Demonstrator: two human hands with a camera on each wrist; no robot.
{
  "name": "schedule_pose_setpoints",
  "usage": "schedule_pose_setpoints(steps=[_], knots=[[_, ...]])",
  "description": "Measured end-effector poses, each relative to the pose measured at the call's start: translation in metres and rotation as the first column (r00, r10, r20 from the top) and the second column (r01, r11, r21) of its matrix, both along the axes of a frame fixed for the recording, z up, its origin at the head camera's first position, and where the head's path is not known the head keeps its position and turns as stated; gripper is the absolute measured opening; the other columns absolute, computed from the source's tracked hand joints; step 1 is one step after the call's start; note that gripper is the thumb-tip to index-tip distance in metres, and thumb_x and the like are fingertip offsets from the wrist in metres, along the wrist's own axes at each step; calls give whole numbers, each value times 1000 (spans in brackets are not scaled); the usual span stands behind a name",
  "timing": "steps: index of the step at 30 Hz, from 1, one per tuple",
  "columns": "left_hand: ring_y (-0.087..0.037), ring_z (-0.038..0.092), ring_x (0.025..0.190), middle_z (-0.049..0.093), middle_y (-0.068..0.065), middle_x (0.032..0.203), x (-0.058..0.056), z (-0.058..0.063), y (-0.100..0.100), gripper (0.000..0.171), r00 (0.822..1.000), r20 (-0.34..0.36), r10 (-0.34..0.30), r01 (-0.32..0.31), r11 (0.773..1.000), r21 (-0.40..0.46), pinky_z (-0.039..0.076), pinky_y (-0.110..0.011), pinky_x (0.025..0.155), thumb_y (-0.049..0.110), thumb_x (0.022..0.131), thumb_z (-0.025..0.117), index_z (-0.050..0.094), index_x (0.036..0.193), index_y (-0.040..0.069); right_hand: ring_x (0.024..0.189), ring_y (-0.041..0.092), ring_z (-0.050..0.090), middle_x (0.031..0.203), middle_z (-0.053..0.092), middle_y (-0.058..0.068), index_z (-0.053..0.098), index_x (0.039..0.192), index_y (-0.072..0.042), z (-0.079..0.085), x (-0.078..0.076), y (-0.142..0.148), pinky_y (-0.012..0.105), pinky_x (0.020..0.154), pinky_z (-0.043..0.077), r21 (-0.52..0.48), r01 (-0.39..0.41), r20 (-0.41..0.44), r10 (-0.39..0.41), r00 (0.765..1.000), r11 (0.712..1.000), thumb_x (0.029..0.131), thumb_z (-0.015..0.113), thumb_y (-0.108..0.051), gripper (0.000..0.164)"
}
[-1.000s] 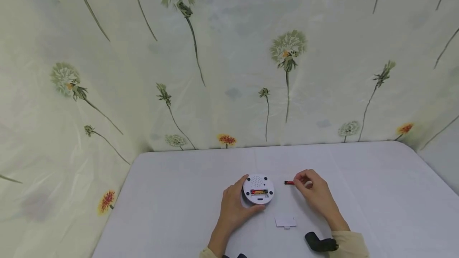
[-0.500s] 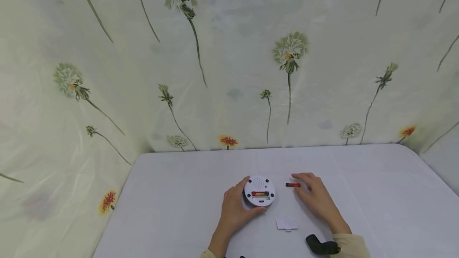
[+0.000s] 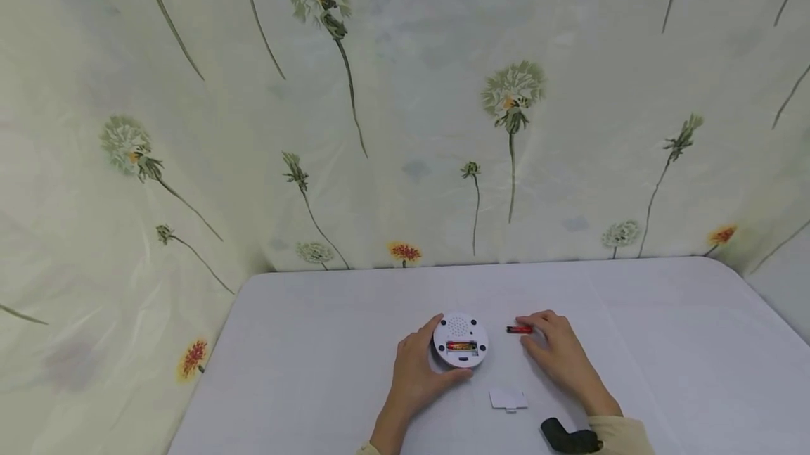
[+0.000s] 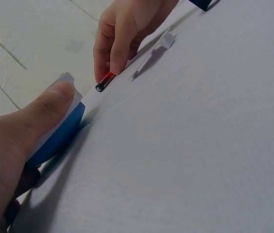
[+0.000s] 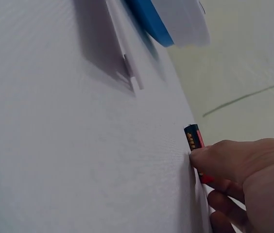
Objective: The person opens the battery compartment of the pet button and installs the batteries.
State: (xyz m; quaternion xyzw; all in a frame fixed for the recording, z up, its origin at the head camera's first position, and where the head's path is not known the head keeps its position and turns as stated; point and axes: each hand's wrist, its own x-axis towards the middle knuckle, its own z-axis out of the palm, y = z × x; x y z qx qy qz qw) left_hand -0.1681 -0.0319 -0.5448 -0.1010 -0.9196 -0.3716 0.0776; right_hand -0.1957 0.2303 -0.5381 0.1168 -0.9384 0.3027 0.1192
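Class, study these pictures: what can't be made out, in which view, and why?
Held battery, right wrist view: middle covered by the right hand.
Held battery's lettering, head view: too small to read.
Round device, head view: its downward face is hidden under its own body.
Fitted battery, left wrist view: out of sight, the device's slotted face turned away.
Left hand, left wrist view: cut off by the left edge.

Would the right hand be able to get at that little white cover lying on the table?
Probably yes: the white cover lies near the right hand, with nothing on top of it. That hand is pinching a loose battery, though, so it may need to let go first.
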Motion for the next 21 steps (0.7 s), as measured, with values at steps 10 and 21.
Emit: schedule_pose_setpoints(steps=[10, 21], knots=[[-10, 52, 117, 52, 9, 138, 0, -3, 0, 97, 1000, -1, -4, 4, 1000, 3, 34, -38, 105, 61, 61, 78, 38, 143, 28, 86, 18, 50, 87, 60, -2, 70, 94, -14, 0, 1, -4, 35, 72, 39, 14, 23, -56, -22, 998, 1000, 79, 72, -5, 17], [-10, 52, 117, 52, 9, 138, -1, -3, 0, 98, 1000, 9, 1, -1, 1000, -10, 33, -38, 105, 62, 61, 78, 37, 143, 28, 81, 14, 47, 86, 59, -4, 69, 94, -15, 4, 3, -4, 29, 68, 37, 17, 14, -44, -14, 999, 1000, 81, 72, -8, 16]])
